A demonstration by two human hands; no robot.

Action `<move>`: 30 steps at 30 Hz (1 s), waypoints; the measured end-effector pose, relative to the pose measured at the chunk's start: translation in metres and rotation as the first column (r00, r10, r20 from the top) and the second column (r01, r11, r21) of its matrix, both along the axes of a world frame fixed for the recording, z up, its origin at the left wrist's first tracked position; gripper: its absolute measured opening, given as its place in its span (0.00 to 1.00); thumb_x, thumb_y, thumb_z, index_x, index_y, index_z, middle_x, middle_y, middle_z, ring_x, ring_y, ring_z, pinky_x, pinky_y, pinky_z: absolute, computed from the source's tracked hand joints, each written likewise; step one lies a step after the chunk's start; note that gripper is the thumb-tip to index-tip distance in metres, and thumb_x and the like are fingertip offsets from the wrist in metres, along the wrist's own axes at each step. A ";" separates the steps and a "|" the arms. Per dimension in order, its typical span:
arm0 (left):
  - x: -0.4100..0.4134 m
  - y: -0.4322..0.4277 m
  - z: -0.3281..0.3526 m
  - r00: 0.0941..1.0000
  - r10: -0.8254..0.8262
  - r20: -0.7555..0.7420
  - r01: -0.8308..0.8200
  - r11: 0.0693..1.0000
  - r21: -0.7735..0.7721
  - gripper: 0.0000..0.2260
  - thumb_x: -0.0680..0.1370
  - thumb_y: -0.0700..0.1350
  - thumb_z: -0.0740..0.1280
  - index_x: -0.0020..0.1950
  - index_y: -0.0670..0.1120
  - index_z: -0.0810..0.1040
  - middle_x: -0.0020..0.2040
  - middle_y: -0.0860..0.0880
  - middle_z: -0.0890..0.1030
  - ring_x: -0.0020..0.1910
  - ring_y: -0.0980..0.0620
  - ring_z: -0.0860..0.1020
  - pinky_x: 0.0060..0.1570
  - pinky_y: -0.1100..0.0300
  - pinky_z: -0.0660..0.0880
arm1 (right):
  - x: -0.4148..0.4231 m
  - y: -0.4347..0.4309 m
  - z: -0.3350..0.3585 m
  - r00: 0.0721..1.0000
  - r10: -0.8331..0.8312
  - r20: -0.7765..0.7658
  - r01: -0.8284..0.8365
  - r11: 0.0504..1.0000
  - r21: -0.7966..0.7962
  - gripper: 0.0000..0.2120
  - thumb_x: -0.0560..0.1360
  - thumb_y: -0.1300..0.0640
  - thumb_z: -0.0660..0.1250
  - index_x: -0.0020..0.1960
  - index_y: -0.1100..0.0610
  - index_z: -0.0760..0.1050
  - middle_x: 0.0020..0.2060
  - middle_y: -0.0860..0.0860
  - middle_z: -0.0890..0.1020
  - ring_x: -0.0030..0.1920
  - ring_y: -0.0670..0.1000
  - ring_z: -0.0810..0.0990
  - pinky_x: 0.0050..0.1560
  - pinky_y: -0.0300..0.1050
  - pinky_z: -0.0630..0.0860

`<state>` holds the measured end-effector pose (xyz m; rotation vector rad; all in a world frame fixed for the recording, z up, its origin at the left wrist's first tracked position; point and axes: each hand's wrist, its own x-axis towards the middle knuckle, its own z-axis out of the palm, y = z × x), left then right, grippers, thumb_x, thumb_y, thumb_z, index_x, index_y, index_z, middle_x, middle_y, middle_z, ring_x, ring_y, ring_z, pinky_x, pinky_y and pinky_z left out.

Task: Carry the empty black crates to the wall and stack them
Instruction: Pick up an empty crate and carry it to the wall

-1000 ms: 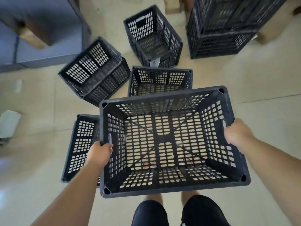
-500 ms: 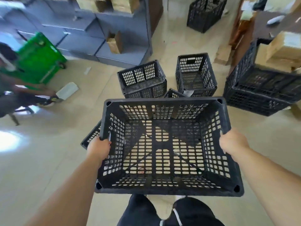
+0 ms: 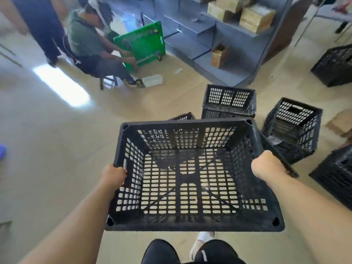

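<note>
Two hands held 1 black crate (image 3: pixel 190 189), fingers clamped on it. The left hand (image 3: pixel 114 177) curled over the L wall's rim by the handle slot, and the right hand (image 3: pixel 266 166) was fisted on the R rim. The crate was empty, off the floor (image 3: pixel 47 145), approx. level, in front of the person's legs. Just past its far edge sat the middle crate (image 3: pixel 228 100). The tall crate (image 3: pixel 293 122) stood R of that, w/ a tilted crate (image 3: pixel 283 149) partly hidden behind the R hand. Further back were grey shelving (image 3: pixel 190 46) w/ cardboard boxes (image 3: pixel 255 18), and a seated person (image 3: pixel 85 40) handling a green cart (image 3: pixel 141 44).
</note>
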<state>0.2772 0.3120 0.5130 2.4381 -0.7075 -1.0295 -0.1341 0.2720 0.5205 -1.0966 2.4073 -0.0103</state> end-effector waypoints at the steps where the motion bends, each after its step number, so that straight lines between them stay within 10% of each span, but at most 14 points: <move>1: 0.011 0.013 0.002 0.999 0.043 -0.006 -0.043 0.999 0.002 0.08 0.82 0.31 0.61 0.58 0.29 0.73 0.35 0.43 0.73 0.32 0.49 0.71 0.25 0.59 0.69 | 0.015 -0.001 0.001 0.999 0.036 -0.012 -0.036 0.999 0.009 0.19 0.78 0.61 0.61 0.68 0.63 0.67 0.63 0.63 0.76 0.59 0.65 0.77 0.55 0.56 0.78; 10: 0.139 0.161 0.000 0.942 0.334 -0.030 -0.333 0.943 0.019 0.11 0.78 0.38 0.66 0.58 0.36 0.80 0.50 0.36 0.83 0.46 0.38 0.82 0.49 0.47 0.80 | 0.169 0.015 0.026 0.938 0.345 -0.023 -0.344 0.939 0.028 0.20 0.78 0.60 0.62 0.69 0.64 0.65 0.66 0.65 0.73 0.64 0.66 0.73 0.60 0.56 0.72; 19: 0.183 0.317 0.011 0.753 0.654 -0.068 -0.657 0.752 -0.044 0.07 0.77 0.39 0.66 0.53 0.40 0.79 0.46 0.39 0.83 0.43 0.39 0.81 0.44 0.49 0.80 | 0.294 0.056 0.039 0.785 0.618 0.040 -0.618 0.786 -0.023 0.23 0.77 0.56 0.59 0.70 0.63 0.67 0.63 0.64 0.77 0.58 0.65 0.78 0.57 0.54 0.76; 23: 0.169 0.389 0.012 0.608 0.793 -0.038 -0.794 0.606 -0.040 0.05 0.78 0.41 0.64 0.47 0.43 0.79 0.45 0.40 0.84 0.45 0.39 0.82 0.55 0.42 0.80 | 0.346 0.077 0.048 0.674 0.732 0.098 -0.732 0.680 -0.044 0.23 0.77 0.55 0.60 0.69 0.64 0.67 0.61 0.65 0.77 0.58 0.65 0.78 0.56 0.54 0.75; 30: 0.099 0.513 0.025 0.291 0.957 0.019 -0.955 0.291 -0.062 0.07 0.81 0.41 0.62 0.49 0.43 0.80 0.45 0.43 0.84 0.43 0.44 0.81 0.43 0.52 0.76 | 0.428 0.152 0.058 0.317 0.941 0.116 -0.946 0.322 -0.032 0.19 0.82 0.60 0.59 0.70 0.67 0.63 0.62 0.64 0.75 0.50 0.61 0.78 0.40 0.45 0.69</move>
